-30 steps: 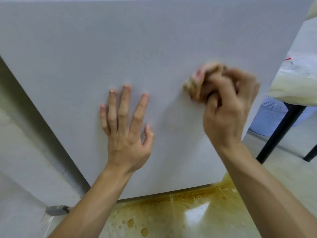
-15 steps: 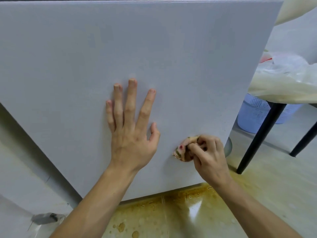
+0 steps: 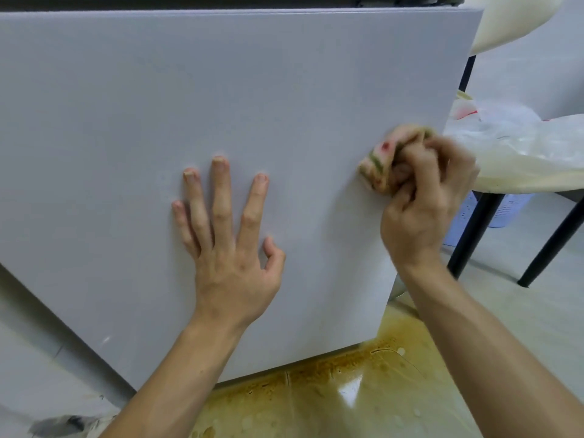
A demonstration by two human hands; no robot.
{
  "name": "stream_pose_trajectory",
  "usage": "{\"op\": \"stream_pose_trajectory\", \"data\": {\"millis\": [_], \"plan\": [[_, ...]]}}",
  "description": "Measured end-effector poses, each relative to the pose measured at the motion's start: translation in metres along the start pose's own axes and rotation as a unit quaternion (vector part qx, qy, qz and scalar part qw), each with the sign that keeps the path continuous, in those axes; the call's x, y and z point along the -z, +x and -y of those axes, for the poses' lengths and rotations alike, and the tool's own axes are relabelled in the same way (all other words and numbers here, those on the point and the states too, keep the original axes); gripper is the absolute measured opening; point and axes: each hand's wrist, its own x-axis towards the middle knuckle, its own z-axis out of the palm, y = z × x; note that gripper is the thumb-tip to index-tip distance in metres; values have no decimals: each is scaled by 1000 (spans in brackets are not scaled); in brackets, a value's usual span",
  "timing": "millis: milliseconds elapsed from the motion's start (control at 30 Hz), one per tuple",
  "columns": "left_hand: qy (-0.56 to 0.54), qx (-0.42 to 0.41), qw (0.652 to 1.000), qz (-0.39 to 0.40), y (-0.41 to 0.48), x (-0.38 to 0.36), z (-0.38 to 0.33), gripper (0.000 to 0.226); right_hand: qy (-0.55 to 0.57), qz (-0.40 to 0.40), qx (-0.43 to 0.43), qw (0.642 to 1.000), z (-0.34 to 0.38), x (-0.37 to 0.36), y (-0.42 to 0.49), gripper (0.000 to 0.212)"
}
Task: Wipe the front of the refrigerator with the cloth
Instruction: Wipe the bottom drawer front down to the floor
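The pale grey refrigerator front (image 3: pixel 196 99) fills most of the head view. My left hand (image 3: pixel 230 245) lies flat against it near the middle, fingers straight and spread. My right hand (image 3: pixel 423 200) grips a bunched beige cloth (image 3: pixel 384 159) with red and green marks and presses it to the door close to its right edge, about halfway up. Most of the cloth is hidden inside my fist.
Brown-stained wet floor (image 3: pixel 331 390) lies below the door. To the right stands a chair with black legs (image 3: pixel 474 235) and a cream seat carrying a plastic bag (image 3: pixel 518 143). A pale blue perforated basket (image 3: pixel 502 210) sits behind it. A wall (image 3: pixel 28 358) runs along the left.
My right hand with the cloth went down to the door's lower right, then came back up to mid height by the right edge. My left hand stayed flat on the door.
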Motion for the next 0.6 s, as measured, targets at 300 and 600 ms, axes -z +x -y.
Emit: {"op": "stream_pose_trajectory", "data": {"millis": [300, 600], "plan": [[9, 9, 1000, -6, 2, -4, -5, 83, -75, 253, -9, 965, -67, 34, -154, 28], [-2, 8, 1000, 27, 4, 9, -1, 84, 53, 132, -62, 988, -6, 15, -51, 25]]}}
